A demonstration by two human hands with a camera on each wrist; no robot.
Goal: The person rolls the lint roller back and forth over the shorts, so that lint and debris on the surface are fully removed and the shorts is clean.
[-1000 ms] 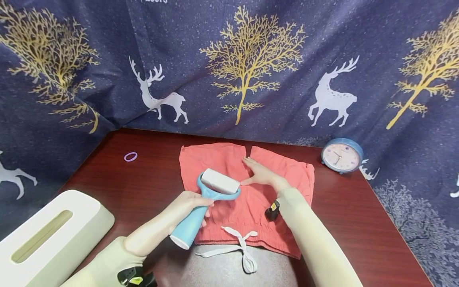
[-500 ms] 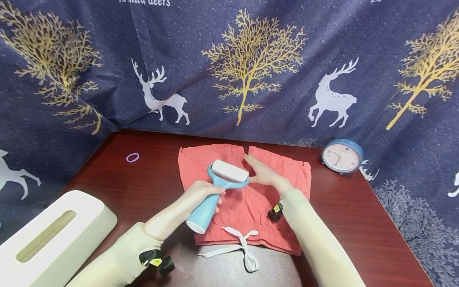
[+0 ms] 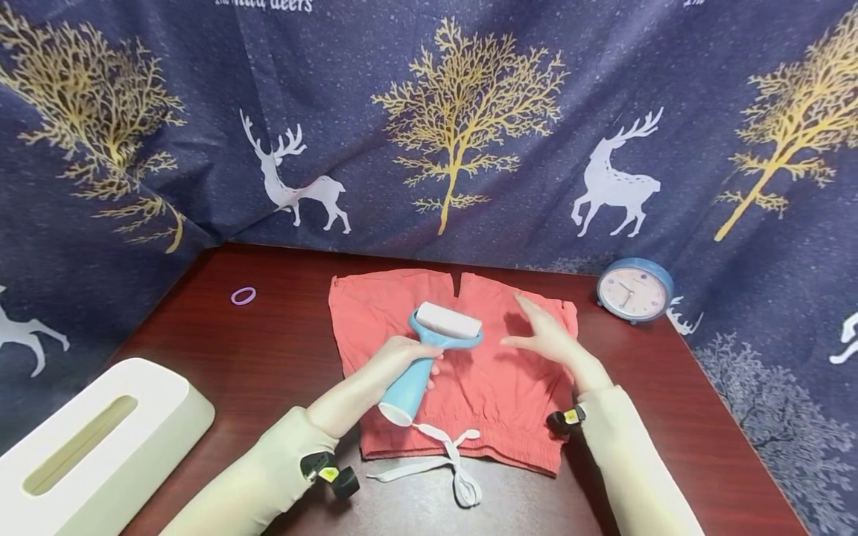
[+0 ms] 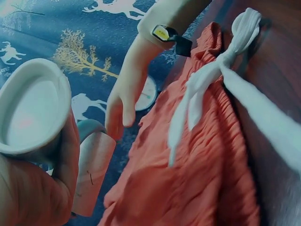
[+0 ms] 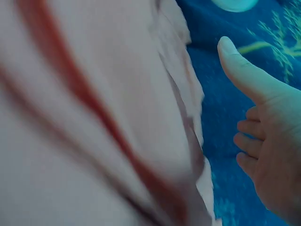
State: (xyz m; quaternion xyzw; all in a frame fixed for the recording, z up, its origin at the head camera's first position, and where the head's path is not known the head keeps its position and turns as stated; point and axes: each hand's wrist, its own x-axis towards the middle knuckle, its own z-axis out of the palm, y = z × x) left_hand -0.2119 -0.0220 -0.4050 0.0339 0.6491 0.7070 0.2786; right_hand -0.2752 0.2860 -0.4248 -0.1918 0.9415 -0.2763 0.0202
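Note:
A pair of coral-red shorts lies flat on the table, its waistband towards me and a white drawstring tied in a bow there. My left hand grips the blue handle of a lint roller, whose white roll points away from me over the middle of the shorts. In the left wrist view the handle's pale end is close to the camera. Over the right leg of the shorts hangs my right hand, thumb apart from the fingers, holding nothing. The right wrist view shows its thumb extended beside the fabric.
A white tissue box stands at the left front. Further back on that side lies a purple ring. A blue round alarm clock is at the back right. Behind the dark red table hangs a patterned navy cloth.
My left hand has carried the lint roller right and slightly away from me across the shorts. My right hand has moved off to the right from beside the roll. The shorts stay in place.

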